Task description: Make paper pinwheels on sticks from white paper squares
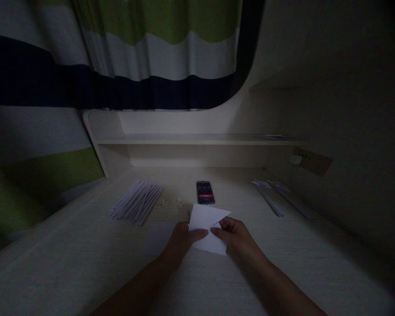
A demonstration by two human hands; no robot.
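Note:
A white sheet of paper, partly folded or overlapped at its right side, is held between both hands above the desk. My left hand grips its left edge, the thumb lying across the front and the fingers hidden behind. On the right side, my right hand pinches the paper between thumb and fingers near a notch in its edge. A phone, its screen blurred, lies on the desk just beyond the paper. Another pale sheet seems to lie flat beside my left hand.
Many thin rolled paper sticks form a pile at the left. Small pale bits lie near it. Long narrow strips rest at the right. Behind are a shelf, a striped curtain and a wall socket.

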